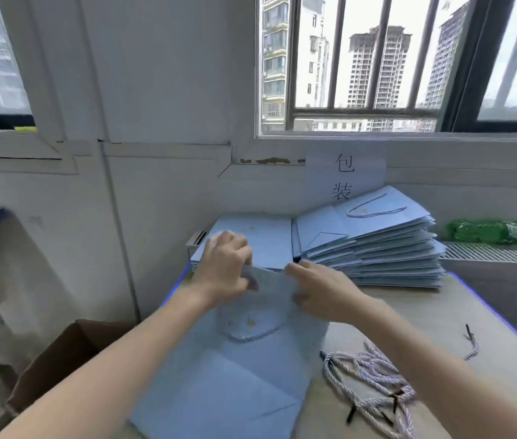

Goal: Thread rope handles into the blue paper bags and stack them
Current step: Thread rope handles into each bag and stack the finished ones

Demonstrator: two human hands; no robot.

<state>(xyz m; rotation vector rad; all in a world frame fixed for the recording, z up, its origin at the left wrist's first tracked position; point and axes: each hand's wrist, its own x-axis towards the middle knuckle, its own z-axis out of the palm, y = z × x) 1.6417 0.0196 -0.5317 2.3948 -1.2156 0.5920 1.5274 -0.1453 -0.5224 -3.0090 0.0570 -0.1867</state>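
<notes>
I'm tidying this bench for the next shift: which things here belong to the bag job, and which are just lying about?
Job:
- blue bag in hand, held by left hand and right hand
- finished stack
- flat bag pile
- rope handles
- stray rope

Lying about:
- green bottle
- cardboard box
- paper sign

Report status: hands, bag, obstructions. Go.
Left hand and right hand both gripping top edge of blue bag. One rope handle on bag. Loose ropes beside it, nothing blocking.

Matt paper bag, twisted rope handles (plastic-tipped), smooth table.
</notes>
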